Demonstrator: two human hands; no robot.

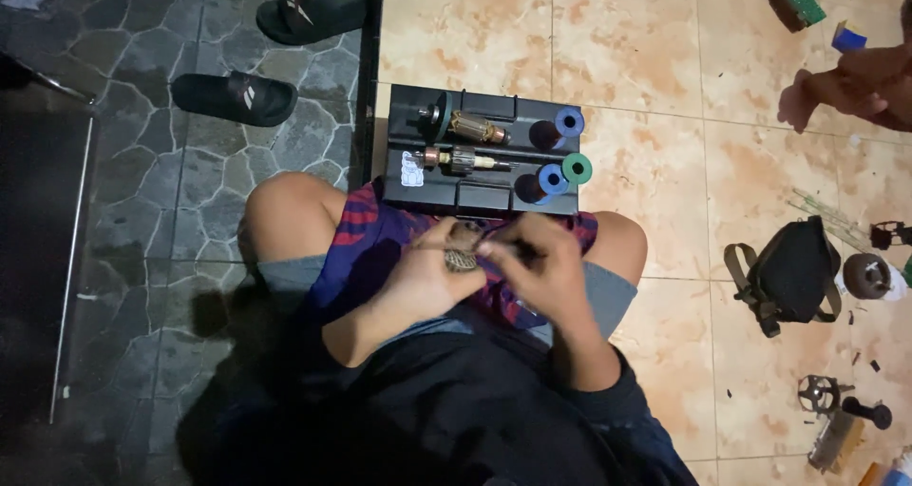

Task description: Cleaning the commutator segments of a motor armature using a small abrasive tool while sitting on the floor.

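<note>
Both hands, left hand (418, 279) and right hand (537, 267), closed their grip on a small ribbed grey-brown metal motor armature (463, 255), mostly hidden.

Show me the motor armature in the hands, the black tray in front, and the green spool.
motor armature (463, 255), head view, on its ribbed core between both hands.
black tray (489, 198), head view, on its near wall.
green spool (577, 169), head view, on its round face.

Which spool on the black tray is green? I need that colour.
The spool at the tray's right edge; the other two are blue.
</note>
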